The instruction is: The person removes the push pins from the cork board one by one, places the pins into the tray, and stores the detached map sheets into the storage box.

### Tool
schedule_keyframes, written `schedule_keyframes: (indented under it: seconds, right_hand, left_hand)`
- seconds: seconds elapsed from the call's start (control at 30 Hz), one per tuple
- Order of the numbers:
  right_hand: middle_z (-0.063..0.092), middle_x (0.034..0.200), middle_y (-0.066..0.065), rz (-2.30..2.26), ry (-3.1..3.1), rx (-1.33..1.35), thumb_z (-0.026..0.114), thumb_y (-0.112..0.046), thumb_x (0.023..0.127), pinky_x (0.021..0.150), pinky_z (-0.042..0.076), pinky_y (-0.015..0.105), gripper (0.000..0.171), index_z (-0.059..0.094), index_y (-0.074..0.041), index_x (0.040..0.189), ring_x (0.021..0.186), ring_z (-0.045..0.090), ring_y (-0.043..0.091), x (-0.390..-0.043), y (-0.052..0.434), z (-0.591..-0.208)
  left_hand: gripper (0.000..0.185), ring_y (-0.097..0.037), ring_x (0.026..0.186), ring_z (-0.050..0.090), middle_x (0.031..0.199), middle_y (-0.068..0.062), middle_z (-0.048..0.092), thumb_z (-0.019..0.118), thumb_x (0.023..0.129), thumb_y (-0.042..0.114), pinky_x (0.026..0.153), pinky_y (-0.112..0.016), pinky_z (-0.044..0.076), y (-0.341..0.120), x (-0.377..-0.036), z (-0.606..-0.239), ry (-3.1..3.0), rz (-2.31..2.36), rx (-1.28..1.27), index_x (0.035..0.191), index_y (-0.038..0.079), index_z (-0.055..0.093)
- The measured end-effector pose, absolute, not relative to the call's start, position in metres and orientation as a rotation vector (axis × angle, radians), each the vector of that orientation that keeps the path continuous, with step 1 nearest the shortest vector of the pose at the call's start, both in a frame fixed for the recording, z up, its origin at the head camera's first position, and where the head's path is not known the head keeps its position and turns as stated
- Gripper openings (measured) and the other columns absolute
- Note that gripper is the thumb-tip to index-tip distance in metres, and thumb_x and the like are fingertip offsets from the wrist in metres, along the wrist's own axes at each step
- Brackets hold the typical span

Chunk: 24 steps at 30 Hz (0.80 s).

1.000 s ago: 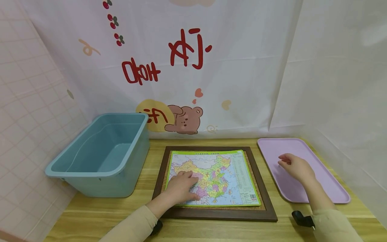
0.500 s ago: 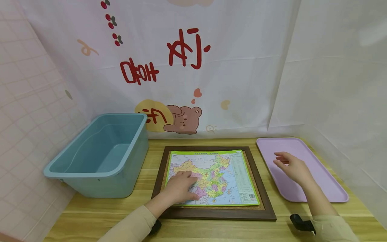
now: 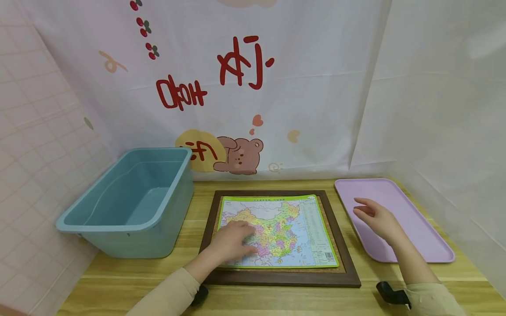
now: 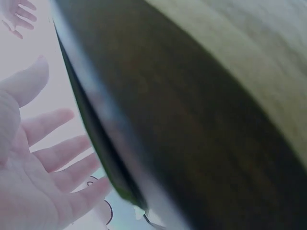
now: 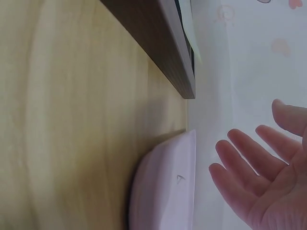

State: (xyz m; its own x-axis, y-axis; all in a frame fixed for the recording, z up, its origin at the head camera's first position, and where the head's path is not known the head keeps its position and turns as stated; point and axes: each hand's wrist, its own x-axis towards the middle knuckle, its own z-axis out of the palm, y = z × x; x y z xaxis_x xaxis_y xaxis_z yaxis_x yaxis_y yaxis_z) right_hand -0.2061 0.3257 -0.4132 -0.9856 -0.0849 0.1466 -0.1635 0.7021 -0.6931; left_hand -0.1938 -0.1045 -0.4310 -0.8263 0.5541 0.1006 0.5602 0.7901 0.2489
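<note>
From the head camera, a map puzzle lies flat inside a dark wooden frame at the middle of the wooden surface, squarely in front of the person, so both hands can reach it. The left hand rests palm down on the near left part of the map, fingers spread and fairly straight, touching the printed sheet rather than gripping anything; this likely steadies the board. To the left stands a blue tub, its open top facing up, well apart from the frame. To the right lies a shallow pink tray, just beside the frame. The right hand hovers over the tray's left part, fingers loosely apart and pointing left toward the map, holding nothing. A printed cloth backdrop hangs behind.

From the left wrist camera, the left hand shows its palm with fingers straight and fanned, empty. The frame's dark edge fills much of the picture, with the green rim of the map running along it, blurred.

From the right wrist camera, the right hand is open, fingers relaxed and separate, grasping nothing. The pink tray lies just beside it on the surface, and the corner of the frame sits farther off, apart from the tray.
</note>
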Motion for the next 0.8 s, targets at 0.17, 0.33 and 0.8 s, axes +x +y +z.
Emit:
schedule_keyframes:
  seconds: [0.17,0.33,0.8]
  right_hand:
    - [0.059,0.127,0.03,1.323,-2.792,0.202,0.056,-0.026,0.103,0.084,0.053,0.043,0.054,0.042,0.005,0.145,0.116,0.057,0.046,-0.205,0.321,-0.415]
    - [0.055,0.129,0.034,1.442,-2.79,0.217,0.055,-0.023,0.104,0.084,0.055,0.046,0.055,0.038,0.008,0.146,0.113,0.059,0.044,-0.206,0.317,-0.418]
    - [0.049,0.132,0.039,1.652,-2.849,0.157,0.054,-0.021,0.104,0.082,0.055,0.047,0.061,0.028,0.01,0.149,0.111,0.059,0.041,-0.208,0.305,-0.422]
  left_hand:
    - [0.052,-0.029,0.116,0.059,0.125,-0.009,0.065,0.077,0.085,0.042,0.092,-0.047,0.05,-0.108,-0.195,-0.427,-2.924,-0.463,-0.859,0.125,0.009,0.069]
    - [0.055,-0.033,0.119,0.058,0.127,-0.011,0.064,0.078,0.085,0.039,0.095,-0.051,0.048,-0.113,-0.196,-0.423,-2.922,-0.548,-0.764,0.129,0.007,0.066]
    - [0.055,-0.034,0.116,0.06,0.125,-0.013,0.066,0.08,0.085,0.03,0.093,-0.05,0.049,-0.13,-0.201,-0.418,-2.872,-0.677,-0.579,0.132,0.005,0.064]
